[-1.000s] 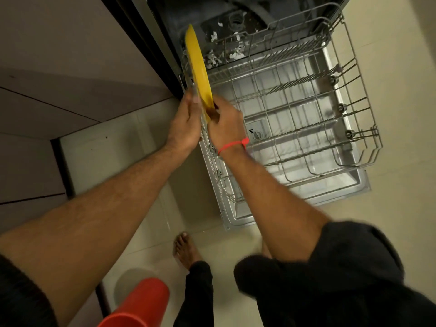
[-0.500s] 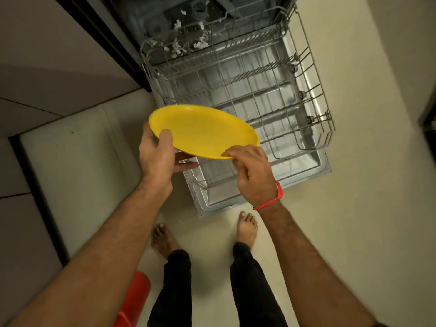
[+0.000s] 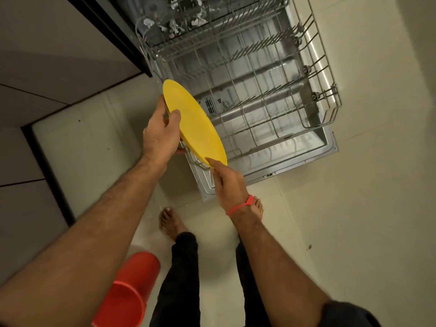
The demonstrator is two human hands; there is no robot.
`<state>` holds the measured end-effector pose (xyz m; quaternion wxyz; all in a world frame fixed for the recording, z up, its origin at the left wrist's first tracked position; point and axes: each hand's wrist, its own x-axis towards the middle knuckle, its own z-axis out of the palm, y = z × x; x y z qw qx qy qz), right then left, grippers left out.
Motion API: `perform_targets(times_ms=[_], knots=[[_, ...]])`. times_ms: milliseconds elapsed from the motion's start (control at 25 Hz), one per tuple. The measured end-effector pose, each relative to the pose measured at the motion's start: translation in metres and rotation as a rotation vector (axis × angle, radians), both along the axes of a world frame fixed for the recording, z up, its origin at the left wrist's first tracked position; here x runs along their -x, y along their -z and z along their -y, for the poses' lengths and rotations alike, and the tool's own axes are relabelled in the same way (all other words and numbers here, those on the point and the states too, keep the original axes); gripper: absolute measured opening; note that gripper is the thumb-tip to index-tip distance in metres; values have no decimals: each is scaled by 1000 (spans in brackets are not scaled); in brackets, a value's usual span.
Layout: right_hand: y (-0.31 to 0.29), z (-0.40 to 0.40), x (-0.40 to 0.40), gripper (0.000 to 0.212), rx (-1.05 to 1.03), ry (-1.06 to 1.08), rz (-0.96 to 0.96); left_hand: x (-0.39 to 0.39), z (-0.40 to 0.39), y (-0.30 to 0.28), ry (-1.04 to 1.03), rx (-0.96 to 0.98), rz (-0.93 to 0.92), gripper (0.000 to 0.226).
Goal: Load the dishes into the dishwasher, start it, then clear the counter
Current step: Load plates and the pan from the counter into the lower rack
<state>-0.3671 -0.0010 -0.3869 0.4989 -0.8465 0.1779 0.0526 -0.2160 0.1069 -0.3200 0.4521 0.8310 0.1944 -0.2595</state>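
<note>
The yellow plate (image 3: 194, 125) was held tilted above the near left corner of the pulled-out lower rack (image 3: 259, 90) of the open dishwasher (image 3: 306, 147). The left hand (image 3: 162, 135) gripped its left rim, the thumb lying on the upper face and the fingers under it. The right hand (image 3: 226, 180) pinched the near edge of the plate. A red cup (image 3: 132, 291) showed near the lower left, beside the person's legs.
</note>
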Motion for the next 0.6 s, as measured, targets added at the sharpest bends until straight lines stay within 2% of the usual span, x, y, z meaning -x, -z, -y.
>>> perform_targets(times_ms=[120,280,400,600], knots=[[2,-3,-11,36,31,-26,28,-8,1,-3,-3,-35,14,53],[-13,-17,-5,32,125,-15,151,-14,1,-13,86,-104,136,47],[-13,-25,-5,34,93,-20,69,-9,-2,-12,104,-75,68,51],[-7,-31,-28,36,114,-177,-64,-22,-7,-3,60,-4,-64,51]])
